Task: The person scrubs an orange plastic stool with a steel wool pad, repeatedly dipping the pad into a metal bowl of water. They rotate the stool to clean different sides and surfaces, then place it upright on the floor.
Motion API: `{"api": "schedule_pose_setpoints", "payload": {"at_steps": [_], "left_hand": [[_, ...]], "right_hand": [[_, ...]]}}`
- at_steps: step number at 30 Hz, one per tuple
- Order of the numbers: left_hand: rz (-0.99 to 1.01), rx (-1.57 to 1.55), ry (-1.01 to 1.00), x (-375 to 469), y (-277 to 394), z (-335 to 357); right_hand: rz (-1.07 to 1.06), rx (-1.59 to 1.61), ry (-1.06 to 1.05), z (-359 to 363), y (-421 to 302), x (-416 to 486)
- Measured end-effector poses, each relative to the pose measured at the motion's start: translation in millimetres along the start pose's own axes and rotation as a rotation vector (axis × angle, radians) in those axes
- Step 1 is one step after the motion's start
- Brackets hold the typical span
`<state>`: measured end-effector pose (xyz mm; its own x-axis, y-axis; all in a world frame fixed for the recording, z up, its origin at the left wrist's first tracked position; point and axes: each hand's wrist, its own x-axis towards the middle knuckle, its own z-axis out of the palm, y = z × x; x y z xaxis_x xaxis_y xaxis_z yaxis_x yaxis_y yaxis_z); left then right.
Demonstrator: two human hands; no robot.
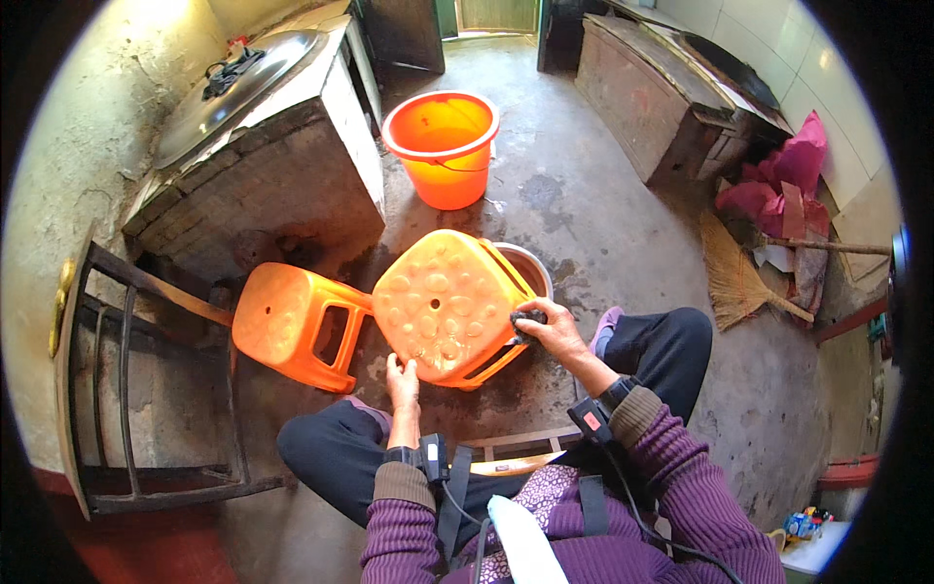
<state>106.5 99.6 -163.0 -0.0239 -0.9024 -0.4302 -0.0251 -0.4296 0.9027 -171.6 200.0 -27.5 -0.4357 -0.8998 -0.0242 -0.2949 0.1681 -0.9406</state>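
Before me is an orange plastic stool (445, 292), its bumpy, wet-looking seat turned up towards me. My left hand (403, 378) holds the near edge of that seat, thumb on top. In my right hand (553, 327) is a dark scrubbing pad (528, 325), pressed against the stool's right edge. A basin (538, 264) sits partly hidden behind the stool, so most of its inside cannot be seen. To the left, a second, smaller-looking orange plastic stool (281, 314) lies tilted, close against the first.
An orange bucket (445, 175) with a wire handle stands beyond the stool on wet concrete. At left are a wooden chair (124, 350) and a brick stove (270, 175) with a large metal lid (270, 69). A straw broom (737, 281) and pink bags (784, 182) lie right.
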Motion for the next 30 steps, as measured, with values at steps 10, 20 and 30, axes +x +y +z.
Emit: {"api": "schedule_pose_setpoints", "payload": {"at_steps": [10,20,30], "left_hand": [[0.173,0.438,-0.017,-26.4,8.7,9.5],[0.127,0.501,-0.037,-29.6,10.0,13.0],[0.018,0.338,-0.019,-33.4,10.6,21.0]], "right_hand": [[-0.184,-0.094,-0.088,32.5,-21.9,20.6],[-0.546,-0.339,-0.057,108.8,-13.4,62.5],[-0.837,-0.924,-0.591,141.1,-11.8,28.9]]}}
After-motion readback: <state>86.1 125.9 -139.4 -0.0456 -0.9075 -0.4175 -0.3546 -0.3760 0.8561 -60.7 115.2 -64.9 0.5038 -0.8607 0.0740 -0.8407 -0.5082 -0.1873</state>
